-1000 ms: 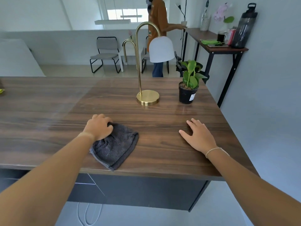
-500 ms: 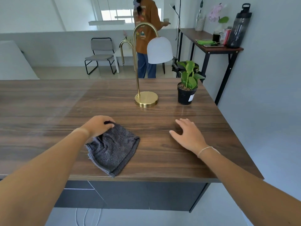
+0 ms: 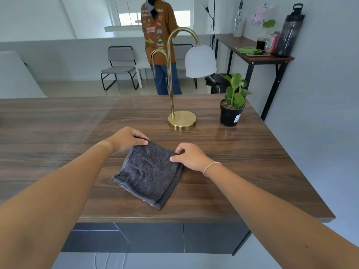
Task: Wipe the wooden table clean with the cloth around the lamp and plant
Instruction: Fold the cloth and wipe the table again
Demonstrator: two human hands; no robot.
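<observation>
A folded dark grey cloth lies flat on the wooden table, near its front edge. My left hand pinches the cloth's far left corner. My right hand pinches its far right corner. Behind the cloth stands a brass lamp with a round base and a white shade. To the lamp's right is a small green plant in a black pot, close to the table's right edge.
A person in a brown shirt stands beyond the table, back turned. A grey chair is on the floor at the back. A narrow side table against the right wall carries a bottle, cups and a green cloth.
My right hand slid left off the bare table and took hold of the cloth's right corner. My left hand shifted to the far left corner. The cloth now lies more spread out.
</observation>
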